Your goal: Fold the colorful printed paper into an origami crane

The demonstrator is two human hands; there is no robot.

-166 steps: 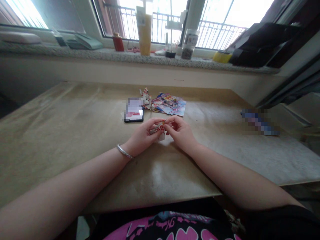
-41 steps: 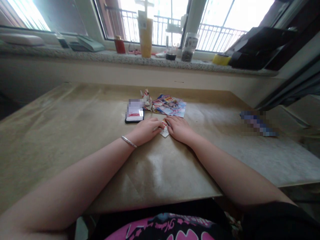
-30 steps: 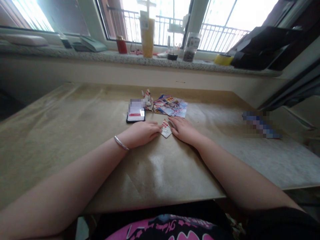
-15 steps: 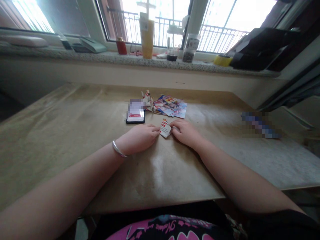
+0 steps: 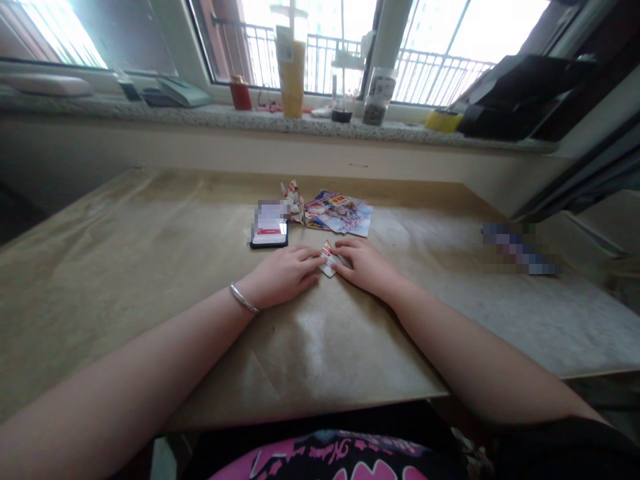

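A small folded piece of printed paper (image 5: 327,261), white with red marks, lies on the brown table (image 5: 150,267) between my two hands. My left hand (image 5: 283,272), with a silver bangle on the wrist, lies palm down, its fingertips pressing the paper's left edge. My right hand (image 5: 365,265) lies palm down too, fingers extended onto the paper's right side. Both hands press the paper flat against the table.
A phone (image 5: 269,227) lies just beyond my left hand. Beside it are a crumpled folded paper (image 5: 293,197) and colourful printed sheets (image 5: 340,215). A blurred object (image 5: 517,248) lies at the right. The windowsill holds a tall yellow cup (image 5: 291,70), jars and a black device (image 5: 520,93).
The paper, held up in both hands' pinching fingers 5.5 s ago, now lies on the table under both hands. Over the last second the fingers shifted slightly along it, covering more of it.
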